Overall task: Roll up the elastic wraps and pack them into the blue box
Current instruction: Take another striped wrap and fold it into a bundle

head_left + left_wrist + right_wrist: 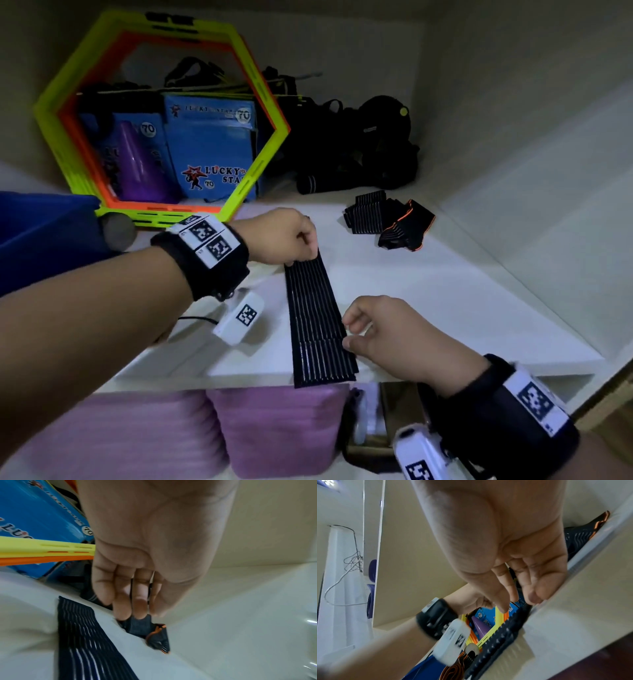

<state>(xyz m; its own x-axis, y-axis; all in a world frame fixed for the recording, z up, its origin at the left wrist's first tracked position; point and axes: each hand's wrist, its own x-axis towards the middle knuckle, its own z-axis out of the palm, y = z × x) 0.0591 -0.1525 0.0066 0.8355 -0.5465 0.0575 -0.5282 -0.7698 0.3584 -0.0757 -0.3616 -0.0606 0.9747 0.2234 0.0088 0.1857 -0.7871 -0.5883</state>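
A black ribbed elastic wrap point(317, 318) lies flat and unrolled on the white shelf point(445, 308), its near end at the shelf's front edge. My left hand point(291, 240) is over the wrap's far end with its fingers point(123, 601) bent downward; nothing shows pinched between them. My right hand point(370, 330) sits at the wrap's right edge near the front, loosely curled, its fingertips point(534, 596) touching the edge. More wraps point(390, 221), some with orange trim, lie folded at the back right. The blue box point(37, 236) stands at the far left.
A yellow-green and orange hexagon frame point(161, 113) leans at the back over blue Lucky Star packs point(212, 150) and a purple cone point(137, 164). Black straps and gear point(359, 147) are heaped at the back. Pink foam mats point(274, 428) sit on the level below.
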